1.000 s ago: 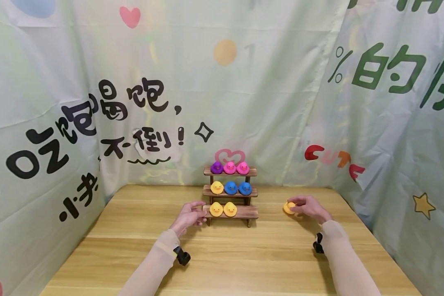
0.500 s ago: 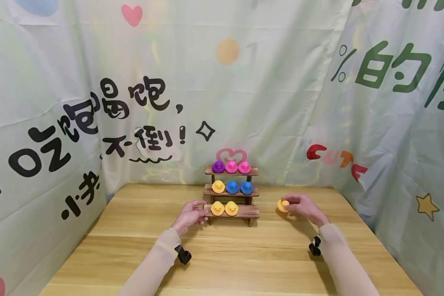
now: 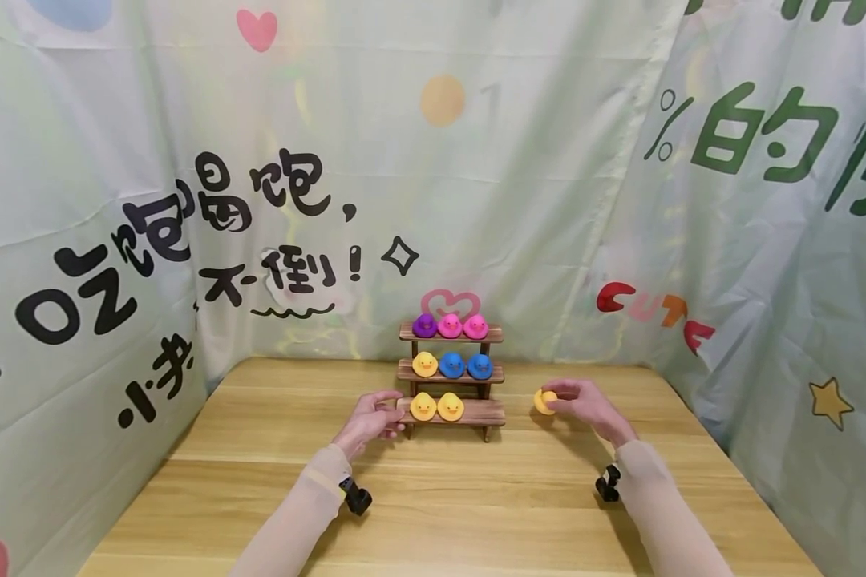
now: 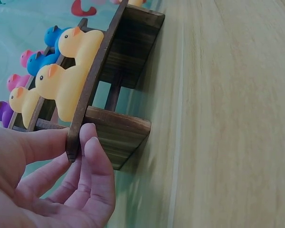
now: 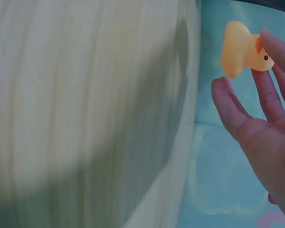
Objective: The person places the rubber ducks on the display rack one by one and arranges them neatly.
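Note:
A small wooden three-step shelf [image 3: 485, 412] stands at the back middle of the table. My left hand [image 3: 370, 418] pinches the left end of its lowest board between thumb and fingers, as the left wrist view shows close up. Two yellow rubber ducks [image 4: 61, 88] sit on that board, leaving its right part bare. To the right of the shelf, my right hand [image 3: 590, 405] holds another yellow rubber duck [image 5: 236, 50] by its head between thumb and fingers. In the right wrist view the duck appears raised off the table, its body sticking out past the fingertips.
On the middle step are a yellow duck [image 3: 425, 365] and two blue ducks [image 3: 451, 365]. The top step carries a purple duck [image 3: 424, 325] and two pink ducks [image 3: 451, 325]. A printed cloth [image 3: 520, 200] hangs behind the wooden table [image 3: 433, 497].
My right hand has moved left toward the shelf with the yellow rubber duck. The left hand stays on the shelf's end.

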A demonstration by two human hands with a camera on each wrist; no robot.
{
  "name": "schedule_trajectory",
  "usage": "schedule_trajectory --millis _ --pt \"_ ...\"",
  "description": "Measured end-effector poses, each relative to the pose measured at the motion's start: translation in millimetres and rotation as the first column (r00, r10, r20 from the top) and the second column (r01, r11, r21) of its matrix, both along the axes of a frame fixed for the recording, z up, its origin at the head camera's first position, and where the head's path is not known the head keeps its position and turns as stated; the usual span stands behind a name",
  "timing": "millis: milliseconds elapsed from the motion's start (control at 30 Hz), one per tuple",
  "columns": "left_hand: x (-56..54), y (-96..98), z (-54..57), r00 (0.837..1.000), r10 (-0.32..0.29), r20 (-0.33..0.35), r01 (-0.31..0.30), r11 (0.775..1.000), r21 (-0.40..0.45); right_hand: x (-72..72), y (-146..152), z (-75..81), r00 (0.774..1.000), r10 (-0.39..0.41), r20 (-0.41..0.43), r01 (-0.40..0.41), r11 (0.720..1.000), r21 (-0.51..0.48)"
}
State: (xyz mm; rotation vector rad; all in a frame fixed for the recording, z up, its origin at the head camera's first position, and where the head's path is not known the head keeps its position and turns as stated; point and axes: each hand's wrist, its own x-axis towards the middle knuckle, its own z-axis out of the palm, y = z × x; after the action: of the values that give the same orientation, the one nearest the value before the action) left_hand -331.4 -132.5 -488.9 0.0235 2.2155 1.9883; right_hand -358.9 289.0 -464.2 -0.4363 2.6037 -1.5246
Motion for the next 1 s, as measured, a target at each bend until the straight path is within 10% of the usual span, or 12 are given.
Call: schedule_trajectory --millis 1000 --pt "0.2 -0.4 1.0 1.0 0.008 0.006 -0.008 1.0 -0.017 27.3 -56 11.4 0.997 0.071 0.039 -0.062 0.978 -0.2"
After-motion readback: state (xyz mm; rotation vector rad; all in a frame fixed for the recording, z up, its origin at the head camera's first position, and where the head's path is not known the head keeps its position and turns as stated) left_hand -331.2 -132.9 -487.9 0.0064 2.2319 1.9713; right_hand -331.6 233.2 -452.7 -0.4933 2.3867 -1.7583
